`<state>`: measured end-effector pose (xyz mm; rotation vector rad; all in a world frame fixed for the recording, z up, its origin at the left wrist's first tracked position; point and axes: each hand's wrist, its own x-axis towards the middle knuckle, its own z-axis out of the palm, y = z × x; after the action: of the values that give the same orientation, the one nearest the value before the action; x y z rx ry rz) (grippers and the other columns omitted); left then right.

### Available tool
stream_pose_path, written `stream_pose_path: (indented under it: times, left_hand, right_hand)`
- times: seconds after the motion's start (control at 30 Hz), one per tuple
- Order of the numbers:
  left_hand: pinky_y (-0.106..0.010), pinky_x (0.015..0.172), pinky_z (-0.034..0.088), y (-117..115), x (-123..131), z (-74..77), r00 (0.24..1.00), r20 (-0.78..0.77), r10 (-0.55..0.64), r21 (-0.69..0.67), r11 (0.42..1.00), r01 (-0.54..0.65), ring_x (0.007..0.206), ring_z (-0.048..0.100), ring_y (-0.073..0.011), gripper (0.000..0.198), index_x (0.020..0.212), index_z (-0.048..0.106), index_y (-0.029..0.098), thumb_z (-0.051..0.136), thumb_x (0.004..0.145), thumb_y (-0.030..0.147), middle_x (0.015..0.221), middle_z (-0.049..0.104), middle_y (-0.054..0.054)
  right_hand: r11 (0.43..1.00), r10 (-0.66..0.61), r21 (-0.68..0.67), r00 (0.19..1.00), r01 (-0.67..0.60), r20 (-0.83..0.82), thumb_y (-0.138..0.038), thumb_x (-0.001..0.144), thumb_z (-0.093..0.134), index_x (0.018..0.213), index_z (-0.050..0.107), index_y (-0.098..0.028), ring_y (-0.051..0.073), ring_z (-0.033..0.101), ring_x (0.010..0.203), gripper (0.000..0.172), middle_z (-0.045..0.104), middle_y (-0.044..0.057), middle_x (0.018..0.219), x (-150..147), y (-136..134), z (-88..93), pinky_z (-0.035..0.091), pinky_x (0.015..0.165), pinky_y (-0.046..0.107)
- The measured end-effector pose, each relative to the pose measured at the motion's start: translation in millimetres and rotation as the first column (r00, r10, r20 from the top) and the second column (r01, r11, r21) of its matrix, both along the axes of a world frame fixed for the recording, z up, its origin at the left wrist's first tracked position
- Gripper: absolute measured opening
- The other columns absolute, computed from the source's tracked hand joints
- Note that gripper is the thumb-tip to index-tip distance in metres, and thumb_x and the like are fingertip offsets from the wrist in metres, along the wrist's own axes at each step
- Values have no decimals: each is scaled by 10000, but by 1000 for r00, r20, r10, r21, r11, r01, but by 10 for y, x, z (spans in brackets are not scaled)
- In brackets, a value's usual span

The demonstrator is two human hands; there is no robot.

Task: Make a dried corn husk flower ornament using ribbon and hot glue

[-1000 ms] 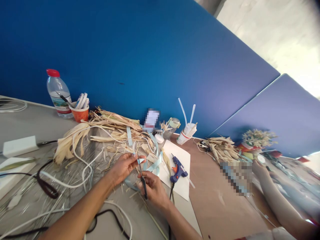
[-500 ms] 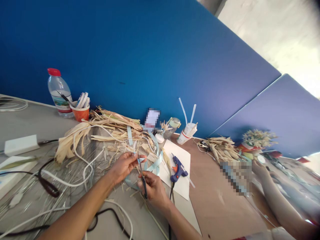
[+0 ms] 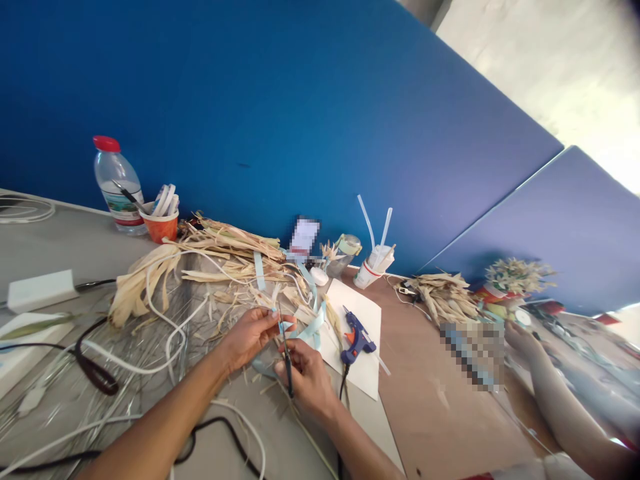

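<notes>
In the head view, my left hand (image 3: 250, 337) pinches a short piece of light-blue ribbon (image 3: 287, 327) between thumb and fingers. My right hand (image 3: 309, 379) is closed around a pair of scissors (image 3: 287, 368) with dark handles, its blades pointing up and away from me. The blades lie against the ribbon, right beside my left fingertips. Whether the blades are parted is too small to tell. Just behind my hands, more light-blue ribbon (image 3: 315, 325) lies in loops among torn strips of dried corn husk (image 3: 230, 267).
To the right, a blue glue gun (image 3: 358, 342) rests on a white board (image 3: 371, 380). Behind stand a cup with straws (image 3: 369, 275), a lidded jar (image 3: 345, 257), a bottle (image 3: 119, 187) and an orange cup (image 3: 163, 229). White cables (image 3: 135, 367) cross the left side. Another person's arm (image 3: 555, 393) reaches in at right.
My left hand has shifted slightly right, toward the scissors, with the ribbon piece. The right hand has moved only a little and keeps its grip on the scissors.
</notes>
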<state>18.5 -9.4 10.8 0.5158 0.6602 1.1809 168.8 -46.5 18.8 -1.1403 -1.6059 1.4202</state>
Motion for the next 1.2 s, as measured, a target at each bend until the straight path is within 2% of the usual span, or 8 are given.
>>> stream_pose_path:
  times: [0.27,0.47,0.63,0.77,0.87,1.0,1.1,1.2]
  left_hand:
    - [-291,634,557,5,-13,-12,1000,7,13,-14,1000,-13,727,698,-226,254,631,628,114,833,591,260,776,732,-110]
    - [-297,521,548,-3,3,4,1000,21,-17,4,1000,16,760,690,-258,227,647,645,117,814,614,265,804,731,-115]
    - [-300,761,538,25,-45,-9,998,63,26,28,999,-28,848,690,-224,168,662,670,118,808,627,207,909,734,-105]
    - [-335,855,503,84,-165,0,992,92,88,57,994,-93,961,661,-235,137,649,681,141,796,643,214,1136,681,-81]
    - [-300,785,514,128,-238,-11,986,60,156,68,985,-160,865,663,-194,139,687,703,148,806,632,222,986,712,-63]
    - [-213,627,495,156,-276,-18,978,32,206,101,973,-208,612,581,-90,160,671,687,121,799,645,232,707,659,-18]
    - [-182,561,463,153,-284,-1,980,73,184,106,976,-191,549,521,-58,148,685,670,124,786,665,216,691,627,-3]
    - [-159,515,427,145,-282,20,984,85,157,100,981,-165,529,487,-42,149,715,664,123,781,672,205,733,635,-21]
  right_hand:
    - [999,-24,24,1000,24,3,-228,677,610,736,548,-169,85,354,529,104,419,-62,576,-9,-4,-29,277,506,218]
    - [999,-27,-47,997,23,-71,-299,674,647,756,552,-182,77,302,476,171,386,-75,535,-13,-12,-29,246,468,218]
    - [997,-52,-73,974,37,-220,-474,741,582,897,546,-194,104,354,478,323,466,-54,501,84,43,-32,272,485,234]
    - [996,-81,-51,992,76,-96,-482,744,586,937,552,-181,114,396,479,359,491,-45,504,188,145,-47,302,489,236]
    - [990,-135,49,981,130,141,-428,773,554,948,582,-177,127,433,500,307,501,-37,527,248,217,-47,334,508,242]
    - [961,-220,265,805,81,551,-304,775,553,985,631,-185,160,544,635,253,621,22,689,269,239,42,373,597,252]
    - [958,-237,288,628,21,742,-253,772,538,1066,611,-167,196,607,722,315,677,80,813,215,212,143,382,636,266]
    - [965,-190,254,504,-62,842,-273,779,539,1113,583,-146,242,642,766,360,698,122,859,139,186,217,385,622,287]
